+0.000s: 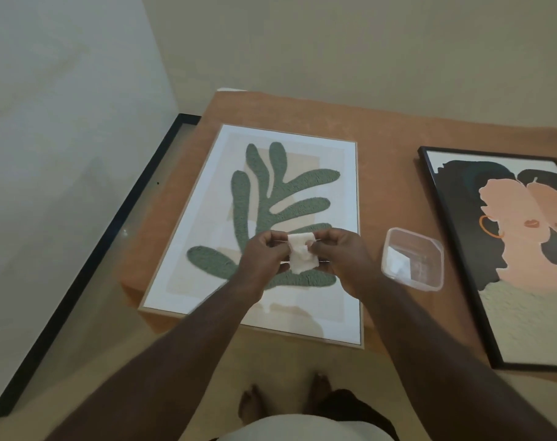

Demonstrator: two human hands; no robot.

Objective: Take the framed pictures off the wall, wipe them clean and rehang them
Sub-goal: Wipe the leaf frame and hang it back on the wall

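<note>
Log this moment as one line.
stage: folding cloth | left hand, right hand: gripping cloth | over: leaf picture | wiping: not started

Single head-worn wide-angle view, looking steeply down and forward from standing height over the tan cloth-covered table [382,128], at arm's reach.

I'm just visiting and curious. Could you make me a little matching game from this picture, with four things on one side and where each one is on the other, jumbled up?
Things:
1. leaf picture
2. faces picture
3. white cloth
4. clear plastic tub

Places:
A. lying flat at the right edge of the view
B. held between the left hand and the right hand
C. on the brown surface between the two pictures
D. lying flat under both hands

Pairs: 1-D, 2-A, 3-B, 4-C
</note>
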